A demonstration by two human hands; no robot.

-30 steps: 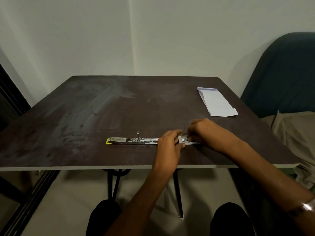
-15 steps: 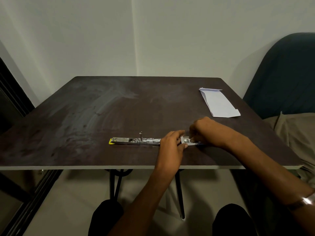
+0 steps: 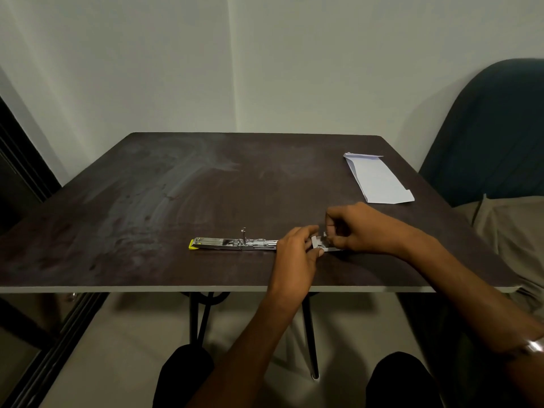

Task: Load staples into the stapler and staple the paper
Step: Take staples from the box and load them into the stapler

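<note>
While the opened stapler [image 3: 232, 243] lies flat near the front edge of the dark table [image 3: 147, 201] as it did a moment ago, the right hand [image 3: 357, 228] has lifted slightly and now curls its fingertips around a small strip of staples [image 3: 325, 234] above a little grey staple box [image 3: 319, 242]. The left hand [image 3: 297, 250] stays beside it, thumb and fingers pinching that box against the stapler's right end, so the two hands work close together. Folded white paper [image 3: 378, 181] rests well apart near the far right corner. A smudged, dusty sheen crosses the tabletop's left half. Pale walls meet in a corner behind; a dark teal chair [image 3: 494, 128] stands at the right. Most of the tabletop to the left and behind lies open.
</note>
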